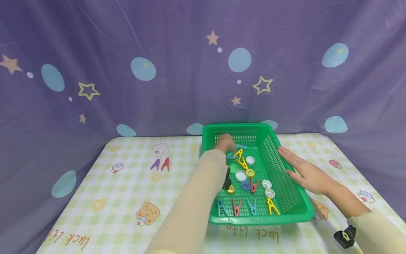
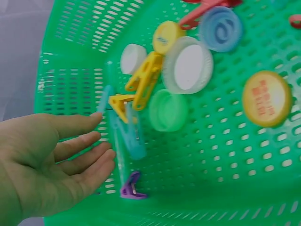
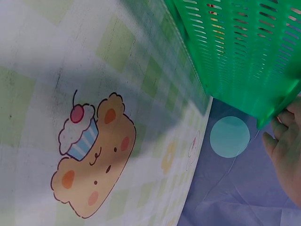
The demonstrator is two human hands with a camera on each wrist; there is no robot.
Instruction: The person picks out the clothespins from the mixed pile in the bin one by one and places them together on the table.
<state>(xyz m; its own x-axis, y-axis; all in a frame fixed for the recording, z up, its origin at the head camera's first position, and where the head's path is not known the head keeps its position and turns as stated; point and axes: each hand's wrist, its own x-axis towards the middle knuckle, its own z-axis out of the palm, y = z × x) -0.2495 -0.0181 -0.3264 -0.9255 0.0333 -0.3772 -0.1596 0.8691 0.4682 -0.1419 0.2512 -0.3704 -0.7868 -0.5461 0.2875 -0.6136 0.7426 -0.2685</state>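
My left hand (image 1: 225,143) reaches into the far left part of a green plastic basket (image 1: 257,220). Seen from the left wrist, its fingers are loosely extended with nothing in them, fingertips close to a blue clothespin (image 2: 136,145). Yellow clothespins (image 2: 148,80) lie just beyond, and a purple clothespin (image 2: 133,186) sits below the fingertips. Near them are a light green bottle cap (image 2: 168,110) and a larger white cap (image 2: 188,66). My right hand (image 1: 312,175) lies with straight fingers along the basket's right rim.
Outside the basket, on the checked tablecloth (image 1: 127,190), lie a purple clothespin (image 1: 155,164) and a red clothespin (image 1: 165,164). More clothespins and caps are spread over the basket floor, including a red clothespin (image 1: 236,206) at the near end. A purple curtain (image 1: 177,98) hangs behind the table.
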